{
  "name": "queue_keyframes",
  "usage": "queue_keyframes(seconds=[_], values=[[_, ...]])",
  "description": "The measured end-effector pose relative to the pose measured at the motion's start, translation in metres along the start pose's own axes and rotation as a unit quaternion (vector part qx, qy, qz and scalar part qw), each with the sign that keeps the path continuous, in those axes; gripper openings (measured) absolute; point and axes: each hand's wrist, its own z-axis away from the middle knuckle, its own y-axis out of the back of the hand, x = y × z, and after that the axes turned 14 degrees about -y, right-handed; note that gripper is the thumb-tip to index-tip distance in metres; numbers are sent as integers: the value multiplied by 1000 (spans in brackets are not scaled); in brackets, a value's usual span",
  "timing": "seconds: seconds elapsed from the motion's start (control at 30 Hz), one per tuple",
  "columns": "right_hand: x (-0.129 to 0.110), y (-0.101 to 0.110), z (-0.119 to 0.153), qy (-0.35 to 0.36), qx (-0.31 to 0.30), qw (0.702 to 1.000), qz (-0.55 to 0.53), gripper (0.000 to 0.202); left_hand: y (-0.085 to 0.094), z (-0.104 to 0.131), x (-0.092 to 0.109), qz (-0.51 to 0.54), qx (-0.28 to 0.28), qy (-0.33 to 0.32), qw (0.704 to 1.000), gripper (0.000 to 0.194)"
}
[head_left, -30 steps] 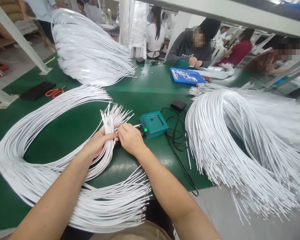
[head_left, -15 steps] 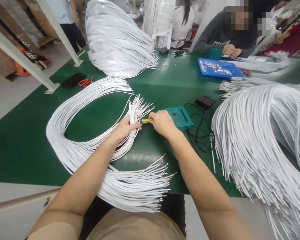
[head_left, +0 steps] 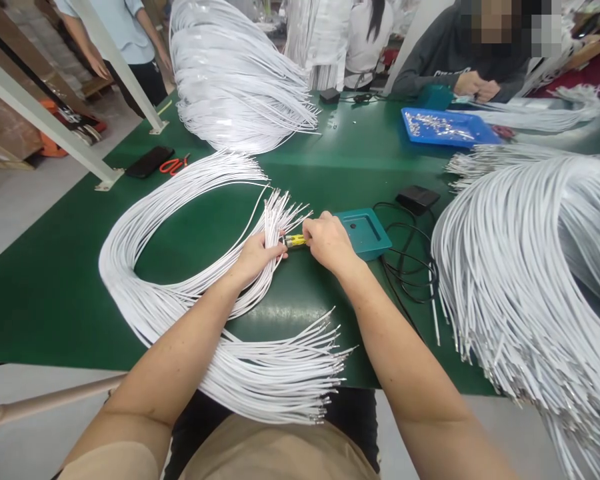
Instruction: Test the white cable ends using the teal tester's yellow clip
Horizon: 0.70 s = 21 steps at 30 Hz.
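Note:
Near the middle of the green table [head_left: 55, 300], my left hand [head_left: 260, 257] is wrapped round a bundle of white cables [head_left: 125, 233] close to their metal-tipped ends. The bundle curves away to the left and back. My right hand [head_left: 329, 241] is closed on a small yellow tool [head_left: 296, 241], whose metal tip points left and meets the cables at my left fingertips. What the tip touches is too small to make out. Under my left forearm, more white cable ends [head_left: 285, 373] fan out to the right.
Beside my right hand lies a teal tray [head_left: 366, 233] with black cords [head_left: 405, 267]. Large white cable heaps stand at the right [head_left: 510, 253] and back [head_left: 230, 80]. A blue tray [head_left: 450, 127], orange scissors [head_left: 173, 165] and a dark phone [head_left: 150, 162] lie farther off. People are beyond the table.
The yellow tool has come up to the cables at my left fingertips, and more of its yellow part shows. The view has shifted slightly.

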Motion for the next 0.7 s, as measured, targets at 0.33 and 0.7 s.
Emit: queue_keyframes(seconds=[0.33,0.7], values=[[8,3,6,29,29,999,-4,11,-4,1,4,-36,-31,-24,999,42],[34,-4,20,-142,202,969,14,37,-1,3,10,9,-18,-6,1000,47]])
